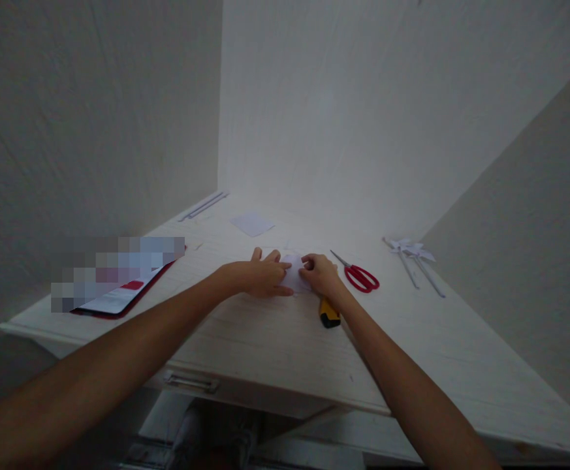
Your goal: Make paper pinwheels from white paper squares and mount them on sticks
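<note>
My left hand (265,275) lies on a small white sheet of paper (293,275), fingers spread and pressing it to the table. My right hand (320,273) has its fingers curled in a pinch at the sheet's right edge. Both hands partly cover this sheet, so its full shape is hidden. Below my right wrist lies a tool with a yellow and black handle (330,313); its other end is out of sight under the hand. Red-handled scissors (362,277) rest just right of my right hand, blades pointing up and left.
On the white table (265,346), a square paper (253,223) lies toward the back. White paper sticks (207,205) sit at the back left, and two paper pinwheels on sticks (414,251) at the right. A tablet in a red case (123,297) is at the left. Walls enclose the table.
</note>
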The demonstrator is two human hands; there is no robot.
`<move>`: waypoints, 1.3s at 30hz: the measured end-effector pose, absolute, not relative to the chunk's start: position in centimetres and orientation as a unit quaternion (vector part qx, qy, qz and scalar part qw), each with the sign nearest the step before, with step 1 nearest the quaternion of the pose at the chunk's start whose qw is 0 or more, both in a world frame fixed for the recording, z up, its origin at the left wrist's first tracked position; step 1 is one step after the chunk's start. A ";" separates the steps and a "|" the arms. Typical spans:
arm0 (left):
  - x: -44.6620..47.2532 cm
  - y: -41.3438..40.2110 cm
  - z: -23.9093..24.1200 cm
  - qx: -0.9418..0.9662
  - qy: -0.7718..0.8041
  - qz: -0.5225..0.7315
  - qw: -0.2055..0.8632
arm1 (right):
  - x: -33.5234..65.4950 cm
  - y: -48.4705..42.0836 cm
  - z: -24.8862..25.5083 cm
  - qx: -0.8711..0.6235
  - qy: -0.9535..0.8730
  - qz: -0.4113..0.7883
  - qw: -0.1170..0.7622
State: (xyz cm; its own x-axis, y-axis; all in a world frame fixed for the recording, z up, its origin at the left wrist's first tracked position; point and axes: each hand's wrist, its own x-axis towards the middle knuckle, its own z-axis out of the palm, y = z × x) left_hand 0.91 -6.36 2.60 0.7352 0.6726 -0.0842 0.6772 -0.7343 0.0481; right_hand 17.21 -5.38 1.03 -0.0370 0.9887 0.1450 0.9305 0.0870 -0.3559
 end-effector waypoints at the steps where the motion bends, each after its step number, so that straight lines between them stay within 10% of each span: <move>1: 0.9 -6.3 2.5 0.932 0.361 -0.027 0.037 | 17.2 -5.4 1.1 -0.668 -0.717 0.082 0.182; 39: -0.2 -5.6 2.8 0.919 0.385 -0.059 0.067 | 18.0 -5.4 0.8 -0.472 -0.863 -0.025 0.177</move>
